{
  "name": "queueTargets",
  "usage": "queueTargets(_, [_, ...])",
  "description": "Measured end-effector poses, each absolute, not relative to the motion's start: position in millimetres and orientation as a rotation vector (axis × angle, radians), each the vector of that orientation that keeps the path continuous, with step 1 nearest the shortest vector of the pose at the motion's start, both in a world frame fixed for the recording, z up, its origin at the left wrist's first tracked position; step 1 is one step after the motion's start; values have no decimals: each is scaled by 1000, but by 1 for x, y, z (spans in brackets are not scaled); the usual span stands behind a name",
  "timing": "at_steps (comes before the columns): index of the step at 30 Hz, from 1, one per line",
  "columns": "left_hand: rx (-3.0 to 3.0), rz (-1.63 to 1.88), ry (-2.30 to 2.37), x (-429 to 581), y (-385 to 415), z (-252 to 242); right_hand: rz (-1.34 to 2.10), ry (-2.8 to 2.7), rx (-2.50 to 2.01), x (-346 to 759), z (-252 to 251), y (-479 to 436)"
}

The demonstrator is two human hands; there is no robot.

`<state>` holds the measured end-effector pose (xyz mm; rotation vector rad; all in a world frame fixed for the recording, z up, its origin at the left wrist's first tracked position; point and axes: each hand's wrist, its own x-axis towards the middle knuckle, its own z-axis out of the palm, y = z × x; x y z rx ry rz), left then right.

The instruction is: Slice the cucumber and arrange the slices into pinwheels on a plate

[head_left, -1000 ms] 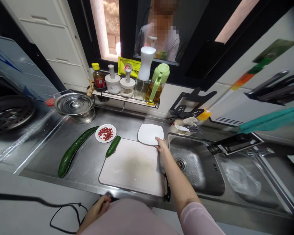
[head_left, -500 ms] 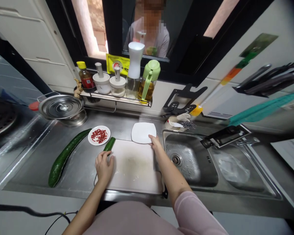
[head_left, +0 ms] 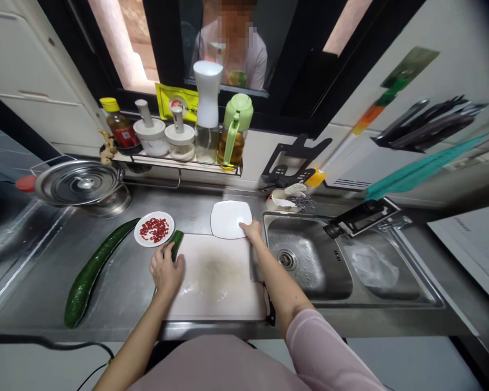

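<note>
My left hand has its fingers around the lower part of a short cucumber piece at the upper left corner of the white cutting board. With thumb on top, my right hand grips the right edge of a white square plate, which lies behind the board. A round white plate with chopped red pieces is just left of the cucumber piece. Further left, a long green cucumber lies on the steel counter.
A lidded steel pot stands at the back left. Bottles and jars fill a wall rack. To the right is a sink, with a black-framed device over its far side. A plastic bag lies beyond.
The whole view has shifted, moving things left in the picture. My left hand's fingers now reach further up around the cucumber piece. My right hand still grips the square plate.
</note>
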<state>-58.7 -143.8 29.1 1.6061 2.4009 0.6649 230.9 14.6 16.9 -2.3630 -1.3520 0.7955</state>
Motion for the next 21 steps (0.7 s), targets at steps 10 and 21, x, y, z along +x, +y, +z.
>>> queueTargets(10, [1610,606,2366,-61,-139,29,943,-1478,-2656,238,32,28])
queueTargets(21, [1629,615,2348,-63,-136,24,879,-1664,-2668,234,55,26])
